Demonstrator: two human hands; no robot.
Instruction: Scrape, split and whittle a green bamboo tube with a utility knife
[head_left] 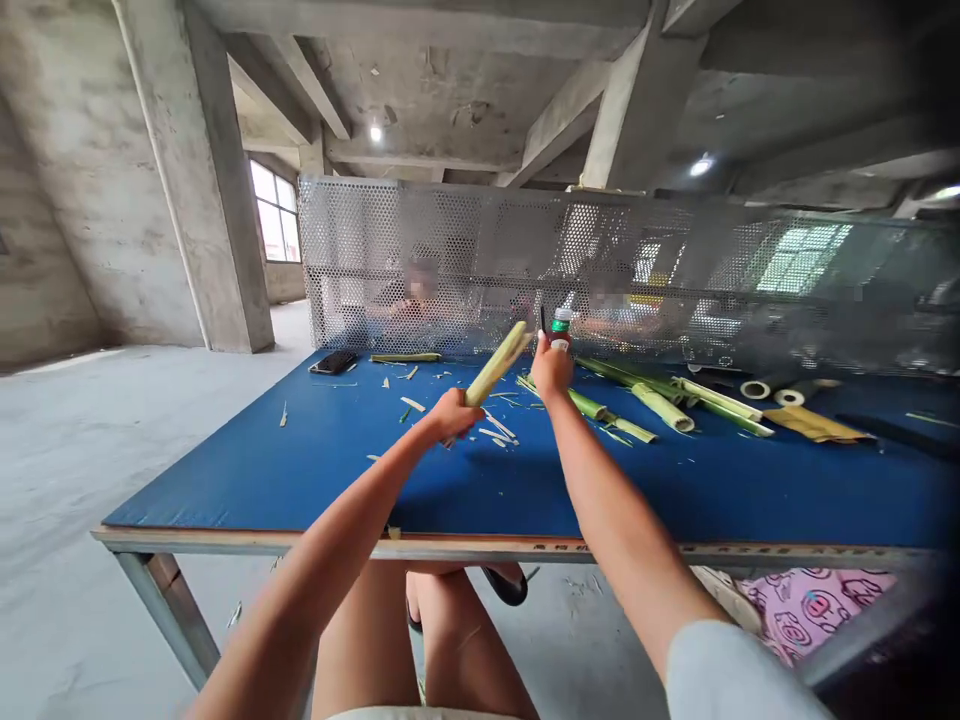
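My left hand (pixel 452 415) is closed round the lower end of a pale green bamboo piece (pixel 498 362), held tilted up and to the right above the blue table (pixel 300 470). My right hand (pixel 551 367) is closed in a fist at the upper end of that piece; a thin dark tool tip shows just above it, too small to name. A bottle with a green cap (pixel 561 325) stands right behind my right hand.
Several green bamboo pieces (pixel 664 407) and two cut rings (pixel 756 389) lie at the right of the table. Shavings (pixel 495 430) are scattered in the middle. A dark phone (pixel 333 362) lies far left. A perforated metal screen (pixel 465 260) stands along the far edge, with people behind it.
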